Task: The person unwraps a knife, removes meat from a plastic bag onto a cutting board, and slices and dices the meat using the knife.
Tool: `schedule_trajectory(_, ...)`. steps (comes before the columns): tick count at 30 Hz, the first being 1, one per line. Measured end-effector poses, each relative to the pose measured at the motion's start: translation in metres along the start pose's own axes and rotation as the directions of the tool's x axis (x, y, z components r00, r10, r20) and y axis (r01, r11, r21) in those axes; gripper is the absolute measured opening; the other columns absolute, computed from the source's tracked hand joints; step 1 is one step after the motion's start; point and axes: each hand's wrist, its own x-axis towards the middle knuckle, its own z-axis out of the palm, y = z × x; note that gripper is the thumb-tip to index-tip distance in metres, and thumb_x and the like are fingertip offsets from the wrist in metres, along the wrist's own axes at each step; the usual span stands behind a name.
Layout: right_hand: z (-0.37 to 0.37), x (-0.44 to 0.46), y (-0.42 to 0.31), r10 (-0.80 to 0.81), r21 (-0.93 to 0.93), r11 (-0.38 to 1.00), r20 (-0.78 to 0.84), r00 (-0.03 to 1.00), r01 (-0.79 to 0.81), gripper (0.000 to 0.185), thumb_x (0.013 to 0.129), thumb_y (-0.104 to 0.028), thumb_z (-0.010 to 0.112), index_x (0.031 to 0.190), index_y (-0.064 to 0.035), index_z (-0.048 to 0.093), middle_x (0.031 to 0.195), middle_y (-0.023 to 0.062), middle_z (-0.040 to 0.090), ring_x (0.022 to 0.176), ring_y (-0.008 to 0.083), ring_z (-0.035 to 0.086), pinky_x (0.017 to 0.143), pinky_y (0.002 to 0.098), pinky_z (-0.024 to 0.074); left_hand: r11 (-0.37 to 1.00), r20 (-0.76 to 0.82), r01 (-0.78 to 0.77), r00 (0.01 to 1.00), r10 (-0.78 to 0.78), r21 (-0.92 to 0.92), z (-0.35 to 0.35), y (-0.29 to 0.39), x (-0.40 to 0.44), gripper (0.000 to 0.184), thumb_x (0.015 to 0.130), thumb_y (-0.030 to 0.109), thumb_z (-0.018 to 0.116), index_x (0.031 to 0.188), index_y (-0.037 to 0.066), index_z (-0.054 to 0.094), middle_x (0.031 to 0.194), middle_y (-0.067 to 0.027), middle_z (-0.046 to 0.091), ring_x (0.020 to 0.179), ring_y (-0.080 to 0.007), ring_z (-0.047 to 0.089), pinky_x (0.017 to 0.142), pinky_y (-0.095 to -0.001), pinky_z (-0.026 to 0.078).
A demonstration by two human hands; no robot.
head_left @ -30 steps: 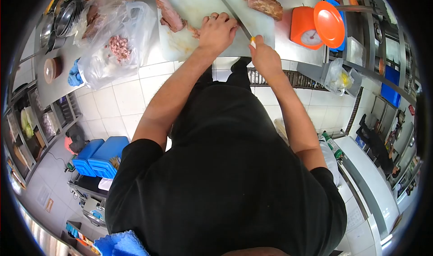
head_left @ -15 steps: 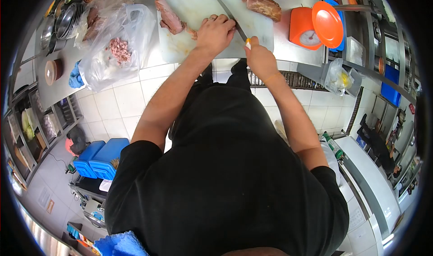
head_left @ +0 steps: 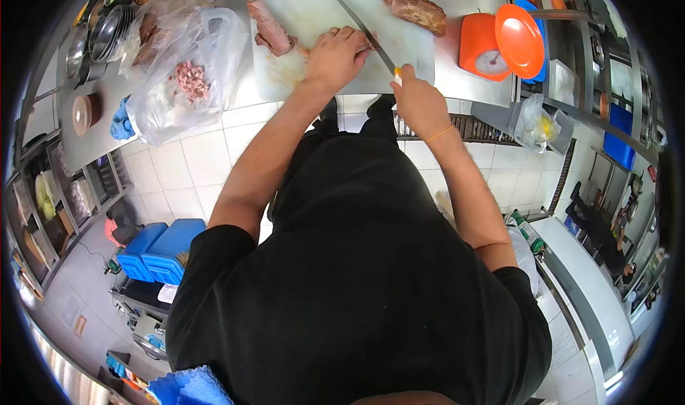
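Observation:
On a pale cutting board [head_left: 285,77], my left hand [head_left: 337,57] presses down with bent fingers over a piece of meat, mostly hidden beneath it; small bits show at its fingertips. My right hand [head_left: 419,104] is closed round the handle of a long knife [head_left: 365,31], its blade slanting up and left just beside my left fingertips. One chunk of meat [head_left: 270,28] lies on the board to the left of my hands. A browner, longer piece [head_left: 417,11] rests at the board's upper right.
Left of the board is a clear plastic bag [head_left: 221,55] with diced meat [head_left: 191,82] on it. An orange scale [head_left: 484,47] with a round pan stands on the right. Farther left are a lidded tub [head_left: 85,114], a blue cloth [head_left: 122,119] and stacked metal bowls [head_left: 107,34]. Another person [head_left: 603,237] is far right.
My right hand moved slightly left with the knife, then back right and a little down. My left hand has shifted slightly left and down, and small bits now show at its fingertips.

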Motion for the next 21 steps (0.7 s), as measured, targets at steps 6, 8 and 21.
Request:
schedule_trajectory(6, 0.031, 0.042, -0.006, -0.008, 0.077, 0.997, -0.097, 0.995, 0.015, 0.034, 0.107, -0.027, 0.058, 0.126, 0.0012, 0.053, 0.090, 0.0250, 0.076, 0.087, 0.0456, 0.075, 0.078, 0.0570, 0.0577, 0.998, 0.017, -0.057, 0.998, 0.057, -0.008, 0.012, -0.011, 0.002, 0.020, 0.091, 0.019, 0.076, 0.107, 0.010, 0.070, 0.109, -0.0091, 0.071, 0.106, -0.0331, 0.067, 0.092, -0.0487, 0.055)
schedule_trajectory(8, 0.022, 0.051, -0.012, -0.031, 0.063, 0.997, -0.095, 0.995, 0.037, 0.034, 0.107, -0.026, 0.058, 0.125, 0.0012, 0.054, 0.090, 0.0249, 0.076, 0.087, 0.0462, 0.075, 0.079, 0.0571, 0.0574, 0.999, 0.030, -0.044, 0.999, 0.044, -0.011, 0.010, -0.010, 0.000, 0.020, 0.091, 0.019, 0.076, 0.108, 0.009, 0.069, 0.110, -0.0096, 0.071, 0.106, -0.0335, 0.068, 0.092, -0.0485, 0.055)
schedule_trajectory(21, 0.025, -0.005, -0.007, 0.035, 0.037, 0.999, -0.019, 0.999, -0.034, 0.034, 0.106, -0.027, 0.059, 0.124, 0.0016, 0.051, 0.087, 0.0268, 0.075, 0.082, 0.0479, 0.074, 0.074, 0.0578, 0.0574, 1.000, -0.008, -0.011, 1.000, 0.011, -0.023, 0.007, -0.009, -0.003, 0.018, 0.090, 0.017, 0.076, 0.104, 0.009, 0.069, 0.109, -0.0096, 0.072, 0.105, -0.0343, 0.070, 0.091, -0.0477, 0.057)
